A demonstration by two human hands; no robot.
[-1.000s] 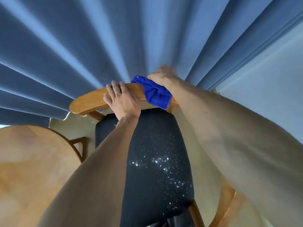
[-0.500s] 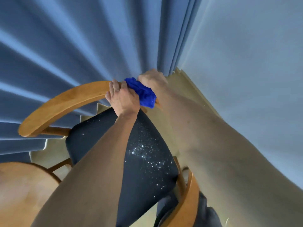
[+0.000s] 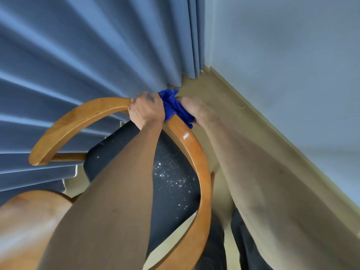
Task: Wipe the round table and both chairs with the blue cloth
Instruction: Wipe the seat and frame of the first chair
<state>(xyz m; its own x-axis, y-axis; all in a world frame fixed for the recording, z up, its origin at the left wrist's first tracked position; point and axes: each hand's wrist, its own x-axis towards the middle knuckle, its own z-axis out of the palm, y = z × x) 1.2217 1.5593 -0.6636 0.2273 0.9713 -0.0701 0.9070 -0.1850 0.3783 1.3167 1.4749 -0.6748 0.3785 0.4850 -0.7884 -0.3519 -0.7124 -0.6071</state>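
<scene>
From the head view, the step in hand looks to be wiping a chair: the left hand (image 3: 145, 112) is curled closed over the curved wooden back rail (image 3: 81, 121), bracing it, while just beside it, on its right, the right hand (image 3: 191, 109) is closed on the bunched blue cloth (image 3: 174, 108), pressed onto the same rail. The next move probably calls for sliding the cloth along the rail's arc, then down to the dark seat (image 3: 171, 180) below the rail, which is flecked with pale specks. Behind the rail hangs a pleated blue curtain (image 3: 78, 55); to its right, pale floor meets a plain wall (image 3: 282, 55). The round table (image 3: 23, 221) shows below-left of the rail.
</scene>
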